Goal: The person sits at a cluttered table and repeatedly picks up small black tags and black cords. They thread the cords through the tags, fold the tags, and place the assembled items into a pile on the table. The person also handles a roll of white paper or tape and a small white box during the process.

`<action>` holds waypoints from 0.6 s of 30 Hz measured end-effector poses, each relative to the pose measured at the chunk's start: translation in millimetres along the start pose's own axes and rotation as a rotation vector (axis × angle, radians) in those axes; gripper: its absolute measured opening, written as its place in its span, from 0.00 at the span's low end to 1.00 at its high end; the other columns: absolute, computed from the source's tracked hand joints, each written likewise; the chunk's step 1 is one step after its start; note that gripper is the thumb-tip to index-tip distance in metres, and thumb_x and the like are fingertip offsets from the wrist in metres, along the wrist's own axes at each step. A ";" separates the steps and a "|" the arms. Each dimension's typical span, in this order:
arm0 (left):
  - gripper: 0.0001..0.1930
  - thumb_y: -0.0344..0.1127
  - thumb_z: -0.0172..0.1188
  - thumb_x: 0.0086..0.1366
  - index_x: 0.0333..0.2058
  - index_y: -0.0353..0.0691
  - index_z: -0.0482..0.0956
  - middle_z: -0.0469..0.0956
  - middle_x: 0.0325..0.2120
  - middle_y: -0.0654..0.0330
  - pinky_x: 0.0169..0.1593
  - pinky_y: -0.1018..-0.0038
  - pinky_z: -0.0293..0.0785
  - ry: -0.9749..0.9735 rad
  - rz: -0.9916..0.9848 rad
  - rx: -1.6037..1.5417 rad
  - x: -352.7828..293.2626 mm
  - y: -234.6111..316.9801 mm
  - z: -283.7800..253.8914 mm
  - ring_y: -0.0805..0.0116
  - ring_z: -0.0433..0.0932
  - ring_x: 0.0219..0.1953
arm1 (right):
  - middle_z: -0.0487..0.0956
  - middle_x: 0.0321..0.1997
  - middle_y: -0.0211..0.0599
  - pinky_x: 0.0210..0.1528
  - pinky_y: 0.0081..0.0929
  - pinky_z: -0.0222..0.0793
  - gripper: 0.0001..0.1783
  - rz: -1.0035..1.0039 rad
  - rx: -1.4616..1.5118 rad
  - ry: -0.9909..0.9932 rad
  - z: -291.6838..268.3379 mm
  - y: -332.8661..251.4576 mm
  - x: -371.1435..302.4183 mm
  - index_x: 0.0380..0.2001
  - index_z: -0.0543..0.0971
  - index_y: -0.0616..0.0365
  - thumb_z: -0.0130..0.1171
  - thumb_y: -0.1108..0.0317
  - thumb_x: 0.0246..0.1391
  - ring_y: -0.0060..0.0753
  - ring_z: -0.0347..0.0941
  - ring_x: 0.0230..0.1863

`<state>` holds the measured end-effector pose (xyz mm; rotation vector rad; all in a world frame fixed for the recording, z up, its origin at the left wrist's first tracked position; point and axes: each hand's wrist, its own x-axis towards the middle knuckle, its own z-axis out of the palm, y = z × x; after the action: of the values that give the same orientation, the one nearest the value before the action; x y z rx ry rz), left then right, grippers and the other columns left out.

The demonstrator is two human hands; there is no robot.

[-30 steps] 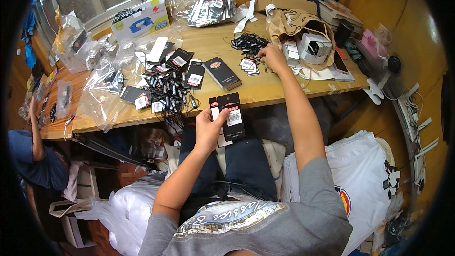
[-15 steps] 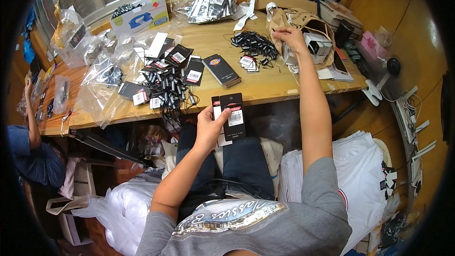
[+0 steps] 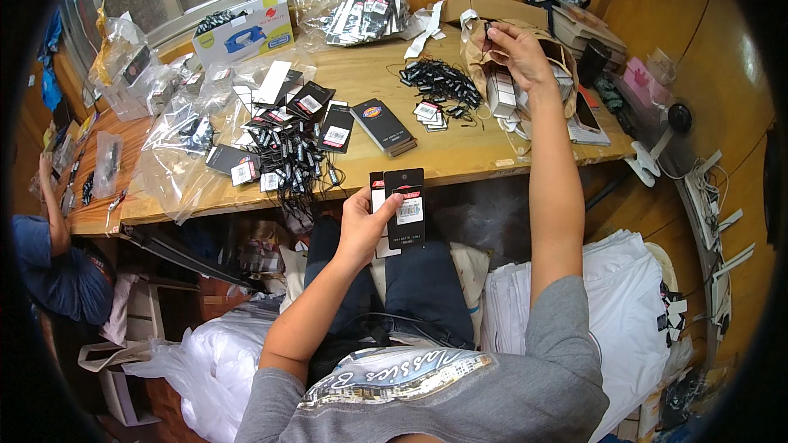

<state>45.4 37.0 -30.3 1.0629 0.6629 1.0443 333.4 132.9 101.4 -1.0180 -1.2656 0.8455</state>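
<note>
My left hand [image 3: 359, 228] is closed on a few black hang tags [image 3: 405, 228] above my lap, thumb on the front one, which carries a white barcode sticker. At the right, my raised right hand [image 3: 522, 56] pinches a small black tag string [image 3: 487, 38] in front of a brown paper bag [image 3: 474, 51]. Just left of that hand lies a heap of black tag strings [image 3: 443, 82] on the table. Near the table's middle is a neat stack of black hang tags [image 3: 382, 125]. Left of it, a jumble of strung tags [image 3: 289, 152] hangs partly over the front edge.
Clear plastic bags [image 3: 168, 160] and a box with a blue picture [image 3: 245, 30] fill the table's left. A phone [image 3: 588, 113] lies at the right. White garments [image 3: 574, 320] are piled beside my right leg. Another person's arm [image 3: 54, 201] shows at far left.
My right hand has risen from beside the string heap and moved slightly right, with a black string now showing in its fingers. My left hand and its tags have barely shifted.
</note>
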 end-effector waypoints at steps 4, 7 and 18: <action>0.11 0.29 0.55 0.54 0.35 0.31 0.71 0.75 0.28 0.60 0.36 0.79 0.69 -0.059 0.018 0.046 -3.4 9.9 0.2 0.77 0.73 0.28 | 0.75 0.28 0.33 0.30 0.13 0.63 0.08 -0.081 -0.036 -0.118 21.3 -26.6 -21.8 0.30 0.72 0.61 0.55 0.71 0.45 0.19 0.70 0.29; 0.13 0.29 0.54 0.54 0.39 0.30 0.70 0.72 0.36 0.60 0.41 0.79 0.66 -0.142 0.113 0.080 -5.2 26.4 4.8 0.76 0.71 0.35 | 0.74 0.29 0.36 0.31 0.18 0.66 0.10 -0.106 0.098 -0.233 40.8 -31.3 -46.1 0.33 0.70 0.62 0.53 0.74 0.45 0.23 0.70 0.29; 0.07 0.28 0.54 0.54 0.33 0.33 0.73 0.72 0.26 0.68 0.31 0.84 0.64 -0.401 0.051 0.230 -20.1 25.5 17.5 0.84 0.66 0.27 | 0.74 0.28 0.41 0.34 0.24 0.71 0.05 -0.176 0.258 -0.176 105.3 -4.9 -136.7 0.28 0.69 0.62 0.52 0.80 0.44 0.31 0.73 0.30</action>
<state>43.2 14.9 -0.8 1.4474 0.4366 0.7760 210.9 18.5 60.0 -0.6284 -1.3324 0.9484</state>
